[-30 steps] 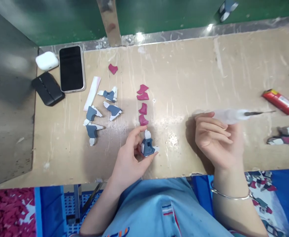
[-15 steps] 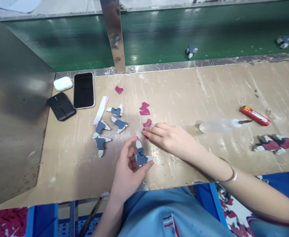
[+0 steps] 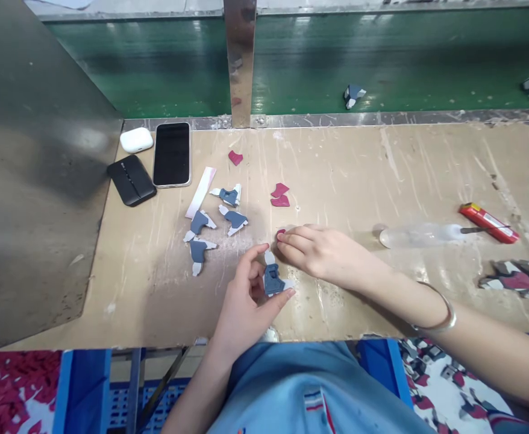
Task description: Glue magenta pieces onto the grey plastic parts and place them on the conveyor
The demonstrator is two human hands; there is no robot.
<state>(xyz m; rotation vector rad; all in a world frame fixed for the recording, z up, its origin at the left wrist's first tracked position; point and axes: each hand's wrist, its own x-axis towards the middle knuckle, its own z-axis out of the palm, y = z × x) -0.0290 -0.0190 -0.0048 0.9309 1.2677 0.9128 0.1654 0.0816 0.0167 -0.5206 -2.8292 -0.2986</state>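
Between the thumb and fingers of my left hand [image 3: 250, 301] is a blue-grey and white part [image 3: 272, 278], held just above the table. My right hand [image 3: 321, 250] rests on the table close beside it, fingers together and pointing left. A small red piece [image 3: 281, 232] peeks out at its fingertips; whatever lies under the fingers is hidden. Two red pieces [image 3: 279, 194] lie farther back, and another red piece [image 3: 235, 158] is near the back edge. Several blue-grey and white parts [image 3: 236, 219] lie left of my hands.
A phone [image 3: 172, 155], white case [image 3: 137, 140] and black box [image 3: 131, 180] sit at the back left beside a metal panel [image 3: 43, 181]. On the right are a clear bottle [image 3: 420, 235], a red tube [image 3: 488, 223] and assembled parts [image 3: 515, 278]. Behind runs a green belt [image 3: 300, 72].
The whole view has shifted, moving the table items rightward in the picture. My right fingers now cover more of the red pieces beside them. My left hand keeps its hold on the blue-grey part.
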